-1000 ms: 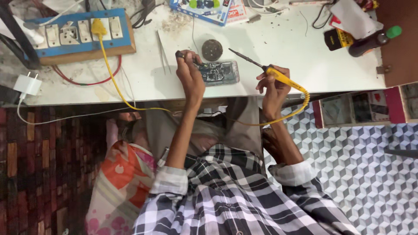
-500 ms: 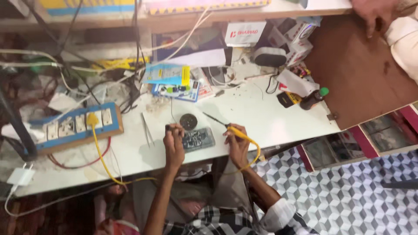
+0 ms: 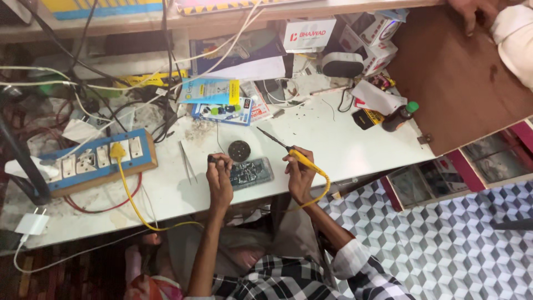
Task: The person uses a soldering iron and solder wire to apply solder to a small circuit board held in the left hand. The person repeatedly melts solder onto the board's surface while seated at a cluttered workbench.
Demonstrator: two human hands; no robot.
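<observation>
Your right hand [image 3: 298, 172] grips the light, stiff soldering iron [image 3: 288, 151] by its yellow handle; your left hand [image 3: 220, 176] pinches something small beside the fragile circuit board [image 3: 251, 173]

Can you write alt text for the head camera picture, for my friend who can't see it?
A person's right hand holds a yellow soldering iron over a white bench, while the left hand rests beside an opened phone. Tweezers lie nearby.

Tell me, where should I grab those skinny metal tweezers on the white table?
Probably pinch the tweezers across the middle of the two thin legs, coming straight down from above. They lie flat, left of the left hand, with bare table around them.
</observation>
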